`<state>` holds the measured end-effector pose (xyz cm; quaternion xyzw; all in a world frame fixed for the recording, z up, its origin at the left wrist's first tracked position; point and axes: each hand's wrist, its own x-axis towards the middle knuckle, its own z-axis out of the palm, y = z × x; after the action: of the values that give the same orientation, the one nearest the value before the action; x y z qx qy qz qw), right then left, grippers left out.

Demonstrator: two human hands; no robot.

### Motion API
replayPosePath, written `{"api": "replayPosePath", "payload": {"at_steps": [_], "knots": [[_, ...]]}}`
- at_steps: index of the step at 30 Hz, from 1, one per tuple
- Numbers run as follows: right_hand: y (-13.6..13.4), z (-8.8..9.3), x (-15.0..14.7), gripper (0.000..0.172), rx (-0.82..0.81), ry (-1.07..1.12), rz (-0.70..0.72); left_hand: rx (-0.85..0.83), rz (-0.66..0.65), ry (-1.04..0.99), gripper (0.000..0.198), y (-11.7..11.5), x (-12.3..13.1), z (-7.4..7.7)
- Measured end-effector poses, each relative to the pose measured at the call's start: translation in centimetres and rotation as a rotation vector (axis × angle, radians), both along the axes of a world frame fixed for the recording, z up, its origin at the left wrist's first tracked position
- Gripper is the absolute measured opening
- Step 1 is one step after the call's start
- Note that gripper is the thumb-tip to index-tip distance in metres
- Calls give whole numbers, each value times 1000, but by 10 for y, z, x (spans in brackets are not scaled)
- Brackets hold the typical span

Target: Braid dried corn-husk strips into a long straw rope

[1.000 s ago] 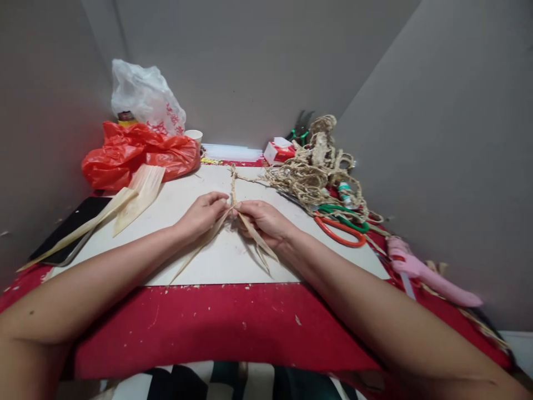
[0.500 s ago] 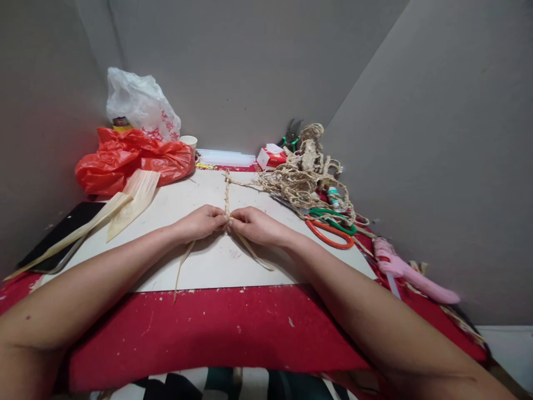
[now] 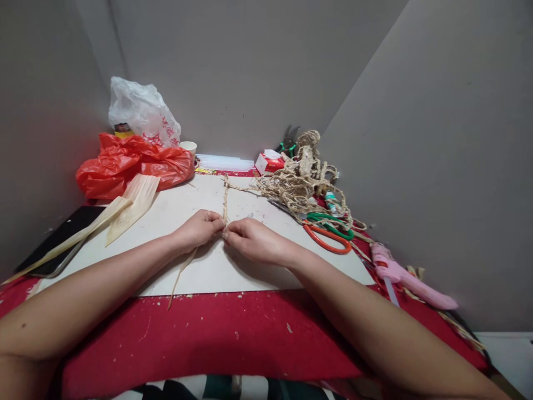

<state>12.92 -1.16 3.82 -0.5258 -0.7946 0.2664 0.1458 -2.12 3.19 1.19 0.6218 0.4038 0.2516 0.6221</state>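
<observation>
Red cloth (image 3: 200,339): spread under everything, flecked with pale scraps.
White board (image 3: 250,272): flat on the cloth, beneath both hands.
Red plastic bag (image 3: 129,166): slumped on the far left, beyond the dry leaf strips.
Heap of twisted cord (image 3: 287,180): tangled on the far right, trailing one thin length leftward over the board.
Dark flat device (image 3: 70,225): lying at the left edge of the board, crossed by a leaf strip.
Dry leaf strips (image 3: 133,208): pale, broad at one end, well apart from both hands.
Right hand (image 3: 256,241): drawn to a narrow fingertip pinch at the near end of the braided cord.
Left hand (image 3: 197,229): likewise narrowed, pinching just beside the right; cannot tell exactly how much fibre between the fingertips.
Pink glue gun (image 3: 400,272): resting at the right, beyond the board's edge.
Scissors (image 3: 322,244): green and orange handled, lying near the heap.
Braided cord (image 3: 225,203): lying on the board, running away from the fingertips to a knot near the far edge.
Handling: probably very light, dry, a bit stiff, not slippery; best gripped right at the last twist, likely to loosen if released.
Loose strand (image 3: 182,275): trailing below the left hand, over the board's near edge; thin, probably brittle, safer held close to the braid than by the tip.
</observation>
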Motion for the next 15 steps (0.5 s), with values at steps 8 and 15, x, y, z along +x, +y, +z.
{"api": "replayPosePath", "payload": {"at_steps": [8, 15], "knots": [[-16, -14, -17, 30, 124, -356, -5, -158, -17, -99, 23, 0, -3, 1], [-30, 7, -15, 29, 42, -265, 287, -309, -12, -160, 13, -1, -5, 9]]}}
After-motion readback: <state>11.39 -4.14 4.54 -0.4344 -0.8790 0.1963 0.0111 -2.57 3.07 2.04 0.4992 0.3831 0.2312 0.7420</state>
